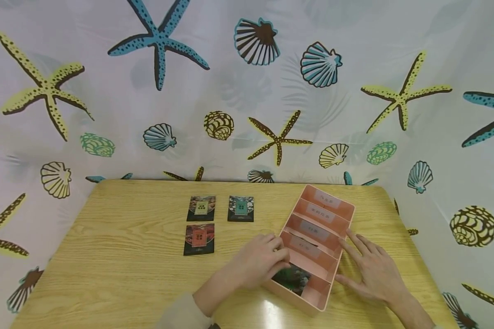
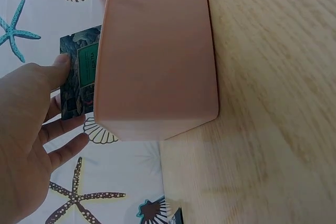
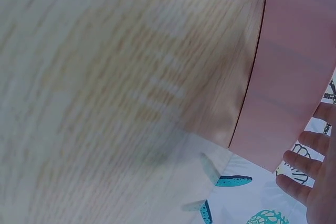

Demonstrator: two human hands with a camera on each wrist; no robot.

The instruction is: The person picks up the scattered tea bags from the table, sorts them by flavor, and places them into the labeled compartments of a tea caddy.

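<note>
A pink divided box (image 1: 296, 299) stands slanted at the right of the table, with labels on its dividers. My left hand (image 1: 263, 260) is over the box's left rim, at the near compartments. Between its thumb and fingers it pinches a dark sachet with a green label (image 2: 86, 66), seen beside the box wall (image 2: 157, 51) in the left wrist view. From above, the dark sachet (image 1: 292, 278) overlaps the nearest compartment. My right hand (image 1: 370, 269) spreads its fingers along the box's right side, fingertips at the rim; the right wrist view shows those fingers (image 3: 302, 163) loosely extended.
Left of the box lie three more dark sachets: one with a yellow-green label (image 1: 201, 208), one with a teal label (image 1: 240, 209) and one with a red label (image 1: 199, 239). A curtain with starfish and shells (image 1: 247, 91) hangs behind the wooden table (image 1: 119, 256).
</note>
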